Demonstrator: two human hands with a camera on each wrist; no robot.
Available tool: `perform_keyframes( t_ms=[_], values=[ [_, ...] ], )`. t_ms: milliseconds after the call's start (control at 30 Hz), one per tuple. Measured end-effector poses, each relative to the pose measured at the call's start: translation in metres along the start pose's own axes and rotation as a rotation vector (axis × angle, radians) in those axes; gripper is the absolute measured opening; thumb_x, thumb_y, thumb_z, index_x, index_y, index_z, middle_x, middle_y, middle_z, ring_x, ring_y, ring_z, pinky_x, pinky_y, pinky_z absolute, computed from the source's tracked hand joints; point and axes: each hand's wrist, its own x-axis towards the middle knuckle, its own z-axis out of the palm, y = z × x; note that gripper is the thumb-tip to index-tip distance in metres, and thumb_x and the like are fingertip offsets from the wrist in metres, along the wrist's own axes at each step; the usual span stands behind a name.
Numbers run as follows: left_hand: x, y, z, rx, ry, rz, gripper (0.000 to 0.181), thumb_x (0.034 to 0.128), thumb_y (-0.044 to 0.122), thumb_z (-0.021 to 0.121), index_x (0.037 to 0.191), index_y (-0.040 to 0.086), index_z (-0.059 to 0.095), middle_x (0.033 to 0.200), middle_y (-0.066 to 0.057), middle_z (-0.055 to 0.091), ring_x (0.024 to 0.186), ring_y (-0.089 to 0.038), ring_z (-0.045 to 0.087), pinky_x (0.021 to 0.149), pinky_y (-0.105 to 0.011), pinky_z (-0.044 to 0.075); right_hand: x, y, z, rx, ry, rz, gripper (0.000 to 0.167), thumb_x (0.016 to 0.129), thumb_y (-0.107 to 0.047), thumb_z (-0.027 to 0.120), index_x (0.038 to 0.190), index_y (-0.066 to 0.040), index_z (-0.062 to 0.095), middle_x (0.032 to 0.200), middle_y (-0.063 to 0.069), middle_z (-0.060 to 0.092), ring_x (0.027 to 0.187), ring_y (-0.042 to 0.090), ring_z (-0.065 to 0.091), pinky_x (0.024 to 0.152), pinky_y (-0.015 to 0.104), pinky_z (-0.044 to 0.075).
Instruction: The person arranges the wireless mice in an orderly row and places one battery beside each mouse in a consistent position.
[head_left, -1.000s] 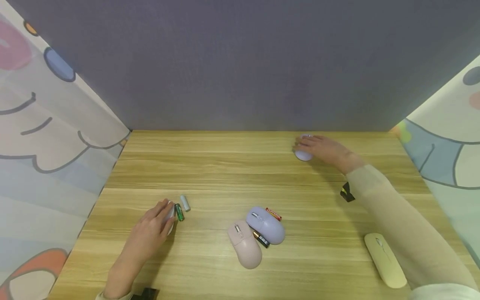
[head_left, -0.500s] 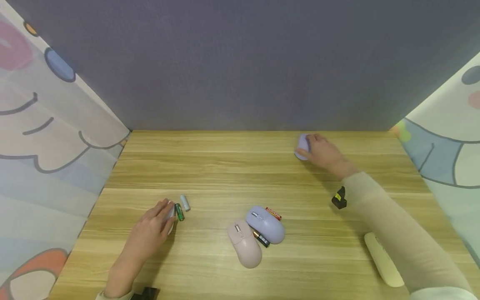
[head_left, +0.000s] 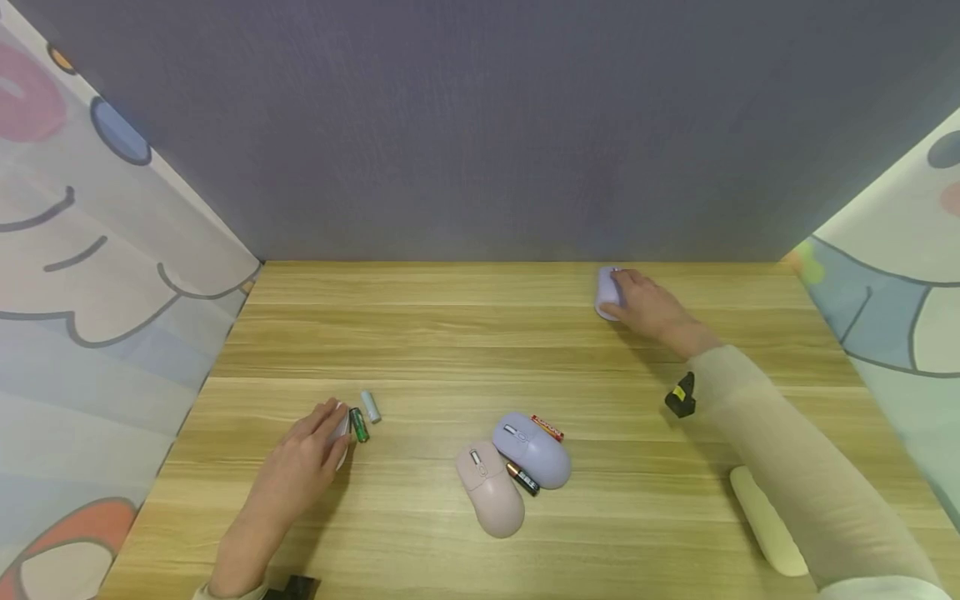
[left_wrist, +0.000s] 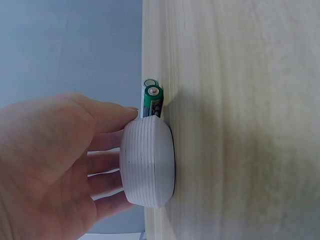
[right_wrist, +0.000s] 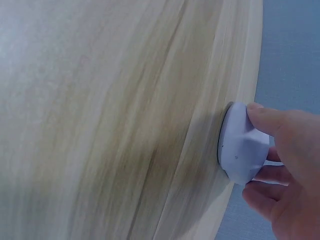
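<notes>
My left hand (head_left: 292, 467) holds a white computer mouse (left_wrist: 147, 162) with ribbed sides, on the left of the table. Its thumb and fingers lie around the mouse; the hand hides most of it in the head view. A green battery (head_left: 359, 424) and a pale blue-grey battery (head_left: 371, 406) lie just right of that mouse. Near the table's far edge, my right hand (head_left: 651, 308) grips a small lilac mouse (right_wrist: 242, 145). The thumb is at one side and the fingers at the other, and the mouse sits on the tabletop.
Mid-table, a larger lilac mouse (head_left: 534, 450) lies between a red battery (head_left: 547, 427) and a black-and-gold battery (head_left: 522, 479). A pink mouse (head_left: 491, 492) is beside them. The right sleeve partly covers a yellow mouse (head_left: 765, 525). A grey panel (head_left: 480, 133) stands at the back.
From lying across the top of the small lilac mouse, my right hand has shifted to its right side and grips it. That mouse has turned slightly. The left hand stays put.
</notes>
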Motion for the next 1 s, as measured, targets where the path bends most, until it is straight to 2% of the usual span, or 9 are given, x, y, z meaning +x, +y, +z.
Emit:
perform_keyframes(
  t_ms=[333,567,1000],
  values=[
    [-0.0002,-0.0004,-0.0009,-0.004,-0.016,-0.015,0.046,0.0943,0.008,0.073,0.134,-0.012,0.060,0.140,-0.034,0.057,0.122,-0.054,0.060,0.097,-0.065,0.053,0.0002,0.0008,0.0007,-0.005,-0.006,-0.002,0.071,0.104,-0.030,0.062,0.153,0.010,0.031,0.155,0.038,0.033,0.136,0.058,0.042,0.109,0.069,0.041],
    [-0.0001,-0.0005,-0.0017,-0.008,-0.029,-0.031,0.046,0.0953,0.008,0.072,0.135,-0.011,0.060,0.141,-0.034,0.056,0.123,-0.054,0.059,0.097,-0.066,0.053,0.0002,-0.0005,-0.0007,-0.007,-0.034,-0.006,0.071,0.105,-0.026,0.060,0.155,0.011,0.027,0.157,0.040,0.028,0.138,0.059,0.039,0.113,0.069,0.038],
    [-0.0011,-0.0014,-0.0014,-0.009,-0.010,-0.016,0.046,0.0937,0.007,0.074,0.134,-0.012,0.061,0.139,-0.034,0.057,0.121,-0.054,0.060,0.096,-0.066,0.054,-0.0015,-0.0011,-0.0011,-0.017,-0.042,-0.013,0.071,0.105,-0.024,0.059,0.156,0.011,0.024,0.158,0.040,0.026,0.139,0.058,0.037,0.114,0.069,0.036]
  ],
)
